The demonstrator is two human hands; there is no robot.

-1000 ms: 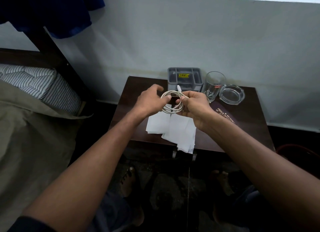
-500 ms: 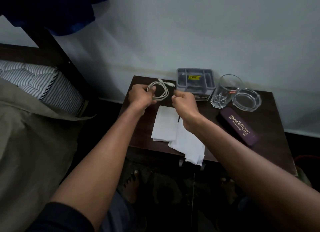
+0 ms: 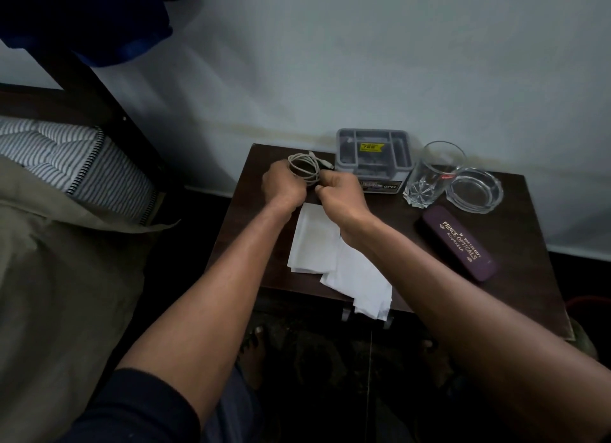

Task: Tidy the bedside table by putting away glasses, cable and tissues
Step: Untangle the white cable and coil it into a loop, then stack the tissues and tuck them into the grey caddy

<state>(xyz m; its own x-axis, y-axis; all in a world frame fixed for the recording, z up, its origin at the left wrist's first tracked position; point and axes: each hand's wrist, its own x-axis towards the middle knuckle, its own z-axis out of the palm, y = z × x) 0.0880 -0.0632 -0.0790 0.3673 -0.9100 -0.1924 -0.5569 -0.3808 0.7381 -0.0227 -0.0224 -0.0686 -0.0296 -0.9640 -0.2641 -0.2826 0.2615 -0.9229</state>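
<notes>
Hands over dark tabletop (image 3: 515,231), head view. My left hand (image 3: 284,186) and right hand (image 3: 342,191), both curled closed, pinch the coiled white cable (image 3: 304,166) at the tabletop's rear left corner, just beside the grey organiser tray (image 3: 373,155). White tissues (image 3: 334,257) lie under my wrists, one overhanging the front edge. Purple glasses case (image 3: 458,242) lies closed at right, near the tumbler (image 3: 431,175) and glass ashtray (image 3: 474,189).

hands (image 3: 317,186): fingers curl away from view, so the grip on the cable (image 3: 304,168) cannot be told.
tissues (image 3: 314,241): partly covered by the right forearm.
organiser (image 3: 373,151): contents too small to tell.
blue cloth (image 3: 99,16): cut off by the top edge.
</notes>
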